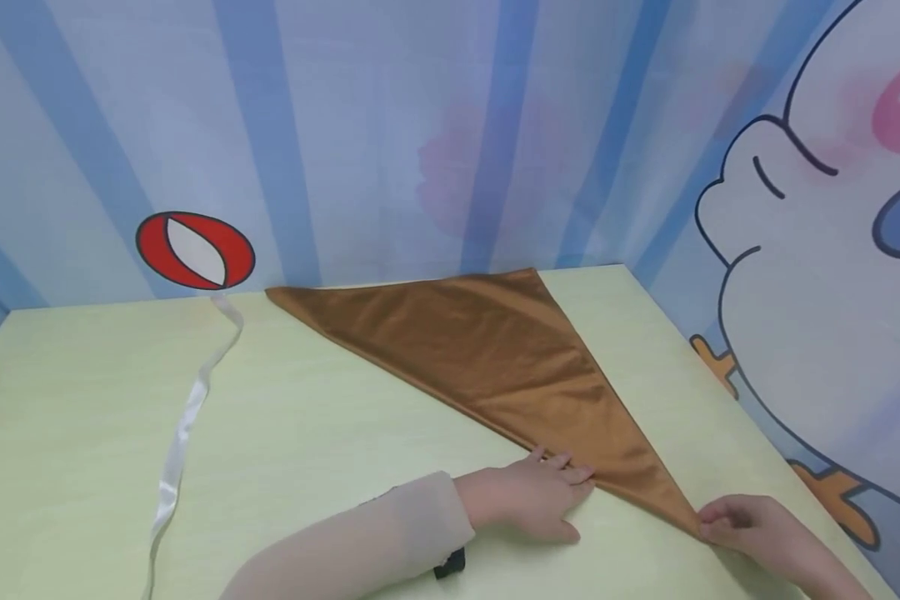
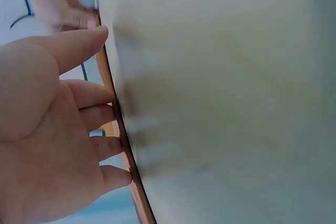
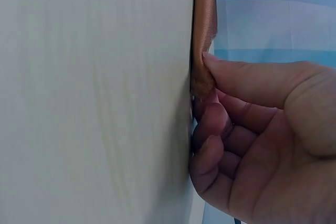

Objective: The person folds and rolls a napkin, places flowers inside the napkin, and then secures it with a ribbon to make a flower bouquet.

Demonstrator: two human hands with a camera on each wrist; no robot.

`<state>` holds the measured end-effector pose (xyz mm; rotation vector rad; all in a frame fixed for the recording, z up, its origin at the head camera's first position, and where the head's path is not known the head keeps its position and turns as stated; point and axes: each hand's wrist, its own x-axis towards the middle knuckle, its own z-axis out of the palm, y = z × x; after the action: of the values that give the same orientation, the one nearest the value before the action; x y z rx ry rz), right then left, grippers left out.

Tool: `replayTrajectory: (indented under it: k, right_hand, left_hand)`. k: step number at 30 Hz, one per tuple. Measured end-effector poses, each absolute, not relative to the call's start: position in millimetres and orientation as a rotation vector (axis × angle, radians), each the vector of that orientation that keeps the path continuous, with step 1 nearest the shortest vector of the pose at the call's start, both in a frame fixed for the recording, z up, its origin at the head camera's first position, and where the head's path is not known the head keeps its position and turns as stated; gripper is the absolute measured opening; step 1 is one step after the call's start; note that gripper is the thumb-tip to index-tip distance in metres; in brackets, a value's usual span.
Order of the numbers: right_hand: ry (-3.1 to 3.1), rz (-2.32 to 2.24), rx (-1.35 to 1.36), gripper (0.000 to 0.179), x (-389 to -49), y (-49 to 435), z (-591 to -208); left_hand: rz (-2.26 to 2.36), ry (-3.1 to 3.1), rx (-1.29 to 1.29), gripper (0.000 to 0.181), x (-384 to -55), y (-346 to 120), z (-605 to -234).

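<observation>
A shiny brown cloth (image 1: pixel 480 342) lies on the table as a flat triangle, its long edge running from the back left to the front right. My left hand (image 1: pixel 536 496) rests on that long edge near the front, fingers spread and straight. In the left wrist view, the fingertips of the left hand (image 2: pixel 58 124) touch the cloth's edge (image 2: pixel 137 190). At the front right corner my right hand (image 1: pixel 765 529) pinches the cloth's tip. Seen from the right wrist, the thumb and index finger of the right hand (image 3: pixel 262 129) hold the folded cloth corner (image 3: pixel 203 72).
The pale yellow table (image 1: pixel 307 433) meets a striped blue backdrop (image 1: pixel 375 142) at the back. A white ribbon (image 1: pixel 183 425) trails down the table's left side below a red and white printed oval (image 1: pixel 195 250). A cartoon bird print (image 1: pixel 832 333) covers the right wall.
</observation>
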<state>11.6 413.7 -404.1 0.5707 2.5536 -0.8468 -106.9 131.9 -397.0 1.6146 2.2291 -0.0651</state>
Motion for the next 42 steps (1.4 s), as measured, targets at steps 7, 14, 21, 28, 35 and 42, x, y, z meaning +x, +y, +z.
replayTrajectory:
  k: [7, 14, 21, 28, 35, 42]
  right_hand:
    - [2.558, -0.861, 0.554, 0.034, 7.4, 406.3, -406.2]
    - [2.563, -0.837, 0.592, 0.046, 4.3, 397.8, -407.4]
    - [2.52, -0.826, 0.645, 0.056, 2.3, 391.1, -408.9]
    - [2.547, -0.794, 0.615, 0.046, 2.4, 391.6, -410.5]
    - [2.57, -0.75, 0.574, 0.052, 5.0, 400.5, -406.8]
    - [2.565, -0.753, 0.561, 0.053, 8.2, 408.0, -406.8]
  left_hand:
    - [-0.172, 2.148, 1.671, 0.068, -90.5, 161.9, -401.6]
    - [-0.275, 2.131, 1.705, 0.066, -69.9, 184.9, -402.3]
    - [-0.288, 2.084, 1.682, 0.064, -58.9, 196.7, -403.0]
    - [-0.306, 2.116, 1.656, 0.067, -64.1, 187.6, -403.4]
    - [-0.268, 2.199, 1.578, 0.077, -87.7, 159.8, -399.9]
    - [-0.185, 2.289, 1.465, 0.083, -114.8, 122.3, -397.0]
